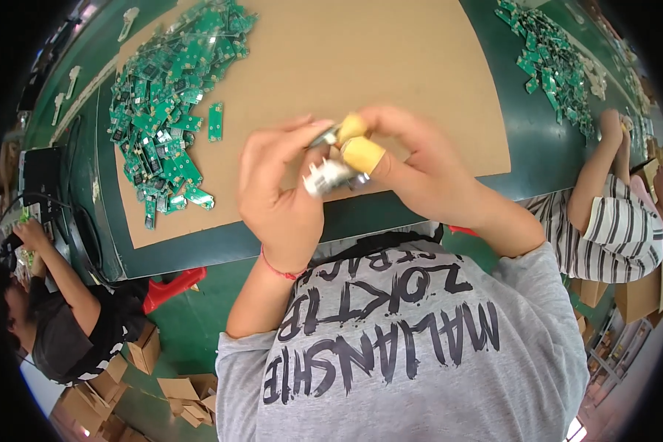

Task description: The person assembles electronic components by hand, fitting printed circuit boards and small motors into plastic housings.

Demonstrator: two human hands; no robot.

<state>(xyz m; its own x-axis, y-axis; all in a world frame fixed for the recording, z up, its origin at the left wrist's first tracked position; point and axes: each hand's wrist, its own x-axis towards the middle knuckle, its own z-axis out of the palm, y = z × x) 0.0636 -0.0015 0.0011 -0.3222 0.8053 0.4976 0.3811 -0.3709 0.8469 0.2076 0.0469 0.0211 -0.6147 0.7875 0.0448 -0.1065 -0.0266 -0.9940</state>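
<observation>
My left hand (283, 173) is closed around a small white and silver piece (324, 178), which is blurred by motion. At its fingertips a thin, dark-green circuit board (324, 138) meets the other hand. Bent inward from the right, my right hand (427, 162) has its thumb and index finger pinched against these parts. Yellow finger covers (362, 154) wrap that thumb and index finger. What exactly lies between the right fingertips is hidden. Both hands are held together above the near edge of a brown cardboard sheet (331, 59).
A large heap of green circuit boards (162, 110) covers the sheet's left side, with one loose board (215, 121) beside it. Another heap (552, 66) lies at far right. Co-workers sit left (74, 317) and right (615, 228). A red seat (173, 287) and cardboard boxes (191, 398) stand below.
</observation>
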